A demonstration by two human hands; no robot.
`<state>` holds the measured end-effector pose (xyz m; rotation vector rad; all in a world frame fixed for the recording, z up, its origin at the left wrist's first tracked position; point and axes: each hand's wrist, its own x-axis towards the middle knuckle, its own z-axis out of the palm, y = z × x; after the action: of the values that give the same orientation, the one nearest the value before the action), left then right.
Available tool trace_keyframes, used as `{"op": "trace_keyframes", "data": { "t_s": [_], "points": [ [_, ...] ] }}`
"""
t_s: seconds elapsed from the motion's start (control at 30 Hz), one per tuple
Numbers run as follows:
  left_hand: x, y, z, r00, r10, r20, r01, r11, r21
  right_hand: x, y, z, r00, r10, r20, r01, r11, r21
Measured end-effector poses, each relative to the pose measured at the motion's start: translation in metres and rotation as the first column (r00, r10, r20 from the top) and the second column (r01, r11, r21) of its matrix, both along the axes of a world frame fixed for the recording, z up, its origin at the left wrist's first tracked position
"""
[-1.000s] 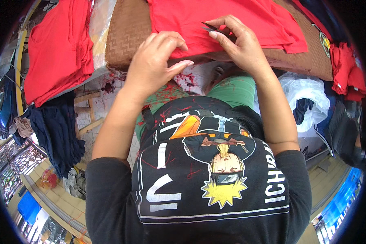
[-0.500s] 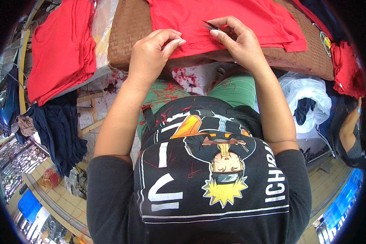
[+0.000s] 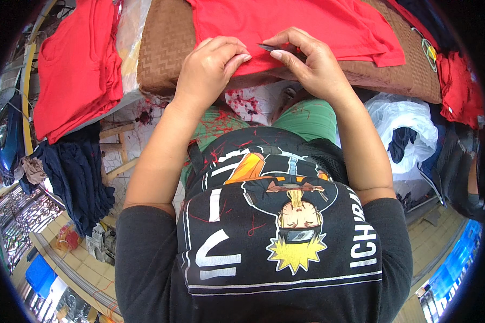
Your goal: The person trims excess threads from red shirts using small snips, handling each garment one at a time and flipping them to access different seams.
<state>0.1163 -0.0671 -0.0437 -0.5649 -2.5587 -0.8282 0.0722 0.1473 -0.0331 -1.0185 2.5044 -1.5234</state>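
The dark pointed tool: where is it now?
Head view: the dark tool is in the right hand, over the red cloth, pointing toward the left hand.

Passage: bare strip of brown textured cloth-covered desk, left of the left grip. Obstructions: dark pointed blade in the narrow gap between it and the right grip; looped yellow-green cord at the desk's right end.

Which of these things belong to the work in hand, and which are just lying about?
In use:
Red cloth under both hands
Dark pointed tool in the right hand
Left hand, thumb and forefinger together over the cloth
Brown surface beneath

Apparently lying about:
Red fabric stack, left (possibly related)
Navy cloth, below that
White plastic bag, right
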Motion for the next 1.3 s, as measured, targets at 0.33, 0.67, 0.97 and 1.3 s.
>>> {"op": "trace_keyframes", "data": {
  "t_s": [0.33,0.67,0.97,1.3],
  "points": [
    [-0.003,0.000,0.009,0.969,0.036,0.243,-0.056,0.996,0.076,0.002,-0.001,0.002,0.999,0.042,0.033,-0.045,0.995,0.087],
    [0.052,-0.078,0.134,0.427,0.367,0.827,-0.154,0.930,-0.333,-0.003,-0.001,0.014,0.976,-0.043,-0.213,0.087,0.976,0.202],
    [0.044,-0.050,0.072,0.923,0.224,0.314,-0.164,0.965,-0.206,0.003,-0.019,0.017,0.988,-0.018,-0.153,0.044,0.985,0.167],
    [0.030,-0.055,0.018,0.919,0.160,0.360,-0.214,0.970,0.116,0.003,-0.020,0.005,0.995,0.005,-0.095,0.010,0.987,0.161]
  ]
}}
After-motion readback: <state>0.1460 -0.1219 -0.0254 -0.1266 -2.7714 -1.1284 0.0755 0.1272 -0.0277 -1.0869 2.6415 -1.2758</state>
